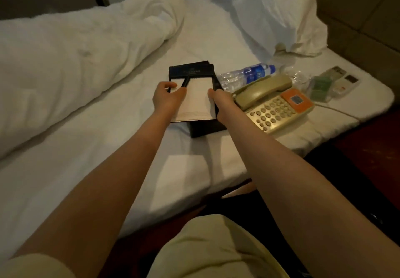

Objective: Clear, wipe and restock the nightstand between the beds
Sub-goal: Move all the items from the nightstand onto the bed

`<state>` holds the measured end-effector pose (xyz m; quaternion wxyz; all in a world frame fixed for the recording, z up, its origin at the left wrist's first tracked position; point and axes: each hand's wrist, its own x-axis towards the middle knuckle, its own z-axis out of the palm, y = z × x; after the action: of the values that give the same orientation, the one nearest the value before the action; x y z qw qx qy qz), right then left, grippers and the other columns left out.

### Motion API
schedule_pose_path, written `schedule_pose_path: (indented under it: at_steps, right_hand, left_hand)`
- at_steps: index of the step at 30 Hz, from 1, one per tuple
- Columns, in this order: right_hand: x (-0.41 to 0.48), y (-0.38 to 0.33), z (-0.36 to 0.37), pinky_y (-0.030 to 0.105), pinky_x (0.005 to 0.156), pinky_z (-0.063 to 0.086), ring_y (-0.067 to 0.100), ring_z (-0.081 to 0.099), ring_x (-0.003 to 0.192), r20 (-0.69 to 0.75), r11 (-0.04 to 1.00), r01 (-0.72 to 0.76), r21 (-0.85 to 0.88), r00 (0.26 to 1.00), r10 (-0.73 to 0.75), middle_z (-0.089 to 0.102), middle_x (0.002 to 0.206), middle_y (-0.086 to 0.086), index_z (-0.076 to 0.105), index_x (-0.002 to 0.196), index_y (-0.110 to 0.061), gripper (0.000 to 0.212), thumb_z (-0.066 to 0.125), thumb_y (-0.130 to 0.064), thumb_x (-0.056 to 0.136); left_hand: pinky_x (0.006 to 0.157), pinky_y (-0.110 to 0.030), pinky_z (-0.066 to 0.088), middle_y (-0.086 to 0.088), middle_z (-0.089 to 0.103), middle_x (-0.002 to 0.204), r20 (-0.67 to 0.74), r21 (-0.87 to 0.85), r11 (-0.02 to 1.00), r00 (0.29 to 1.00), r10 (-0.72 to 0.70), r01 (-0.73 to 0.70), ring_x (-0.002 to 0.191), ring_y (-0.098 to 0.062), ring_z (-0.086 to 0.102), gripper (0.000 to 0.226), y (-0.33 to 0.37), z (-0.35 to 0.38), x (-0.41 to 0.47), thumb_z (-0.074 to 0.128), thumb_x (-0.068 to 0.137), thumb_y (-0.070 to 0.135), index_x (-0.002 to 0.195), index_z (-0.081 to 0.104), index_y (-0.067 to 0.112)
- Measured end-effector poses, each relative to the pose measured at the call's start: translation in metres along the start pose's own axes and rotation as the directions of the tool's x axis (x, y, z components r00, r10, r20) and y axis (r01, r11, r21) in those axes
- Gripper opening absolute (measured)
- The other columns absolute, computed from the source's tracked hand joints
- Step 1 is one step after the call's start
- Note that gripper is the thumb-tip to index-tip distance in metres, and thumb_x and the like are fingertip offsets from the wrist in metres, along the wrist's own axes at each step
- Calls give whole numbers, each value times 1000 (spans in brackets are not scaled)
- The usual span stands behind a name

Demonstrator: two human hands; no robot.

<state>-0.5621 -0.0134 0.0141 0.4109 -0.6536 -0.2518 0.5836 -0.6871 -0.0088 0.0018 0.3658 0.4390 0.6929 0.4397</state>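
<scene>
Notepad holder (191, 69): dark folder with a white pad, held flat over a black box (205, 127) on the bed. I cannot tell whether it touches the box.
Pen (185, 81): dark, lying aslant across the top of the pad, beside the left thumb.
Left hand (167, 99): grips the holder's left edge, thumb on top of the pad, fingers curled under.
Right hand (219, 102): clamped on the holder's right edge, fingers wrapped round it.
Black box: on the sheet (108, 147), only its near end showing under the holder.
Telephone (279, 113): beige with an orange panel, handset in its cradle, just right of the box, cord trailing off to the right.
Water bottle (249, 74): clear with a blue label, on its side behind the telephone.
Further right: a green packet (320, 89) in clear wrap and two remote controls (346, 83), near the mattress corner.
Bedding: rumpled duvet (75, 56) on the left, pillow (277, 13) at the head.
Nightstand: out of view.
Progress: with these items laid out on the bed, clearing looks far along or in its last step. Wiping and restocking are probably yet to come, though the nightstand itself cannot be checked.
</scene>
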Motion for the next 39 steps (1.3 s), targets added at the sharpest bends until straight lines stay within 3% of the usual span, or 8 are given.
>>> schedule_pose_path:
  at_steps: [6, 11, 19, 23, 26, 29, 33, 39]
  right_hand:
    - [-9, 13, 54, 33, 93, 46, 28, 53, 114, 129, 990, 39, -138, 991, -21, 54, 125, 12, 44, 130, -4, 37, 48, -17, 95]
    - [-12, 35, 83, 34, 97, 46, 31, 52, 117, 159, 924, 40, -381, 987, 24, 51, 129, 15, 42, 133, 0, 40, 48, -10, 95]
    - [-12, 64, 82, 32, 93, 44, 30, 50, 119, 145, 800, 2, -601, 984, 106, 49, 132, 17, 42, 132, 0, 36, 44, -8, 97]
    - [-15, 61, 85, 23, 61, 40, 19, 47, 73, 136, 749, 47, -661, 989, 58, 51, 93, 13, 46, 126, -2, 30, 41, -8, 97]
    - [-18, 62, 85, 22, 60, 38, 20, 49, 75, 175, 703, 141, -697, 984, -24, 46, 99, 11, 50, 117, -4, 23, 40, -7, 97]
    - [-19, 60, 77, 22, 67, 46, 19, 55, 87, 254, 671, 292, -681, 954, -158, 50, 112, 15, 55, 110, -2, 21, 41, -3, 95]
    - [-22, 47, 61, 28, 101, 39, 25, 46, 127, 299, 691, 457, -560, 889, -345, 47, 138, 13, 47, 134, -4, 40, 41, 1, 94]
    - [-5, 32, 14, 37, 90, 54, 21, 63, 95, -11, 907, 329, -264, 939, -344, 63, 114, 13, 62, 116, -7, 30, 43, -1, 93]
  left_hand:
    - [49, -2, 41, -3, 53, 109, -101, -96, 993, 992, -80, 71, 80, -11, 54, 26, -29, -52, 8, 66, 85, 18, 107, 53, 14]
    - [72, -21, 45, -9, 59, 118, -189, -90, 986, 970, -155, 140, 90, -17, 55, 22, -66, -77, 8, 66, 83, 19, 100, 51, 18]
    - [62, -21, 42, -3, 53, 108, -147, 188, 973, 983, -105, 132, 91, -18, 53, 19, -103, -65, 0, 58, 89, 24, 106, 51, 16]
    - [90, -30, 41, -13, 51, 124, -165, 379, 920, 985, -41, 102, 114, -29, 50, 30, -111, -62, -1, 58, 89, 28, 113, 56, 12]
    - [103, -33, 33, -12, 40, 135, -181, 474, 875, 983, -18, 103, 126, -29, 38, 30, -111, -63, -1, 58, 89, 26, 116, 55, 14]
    - [102, -31, 33, -11, 40, 136, -166, 480, 877, 984, 63, 25, 125, -28, 38, 29, -103, -62, -1, 58, 88, 19, 116, 56, 14]
    - [95, -28, 40, -15, 50, 125, -49, 370, 919, 985, 164, -134, 114, -27, 51, 29, -82, -51, 3, 56, 84, 5, 113, 57, 7]
    - [69, -12, 40, -11, 50, 125, 78, 264, 938, 974, 214, -227, 94, -13, 52, 27, -34, -3, -6, 52, 90, 5, 117, 52, 9]
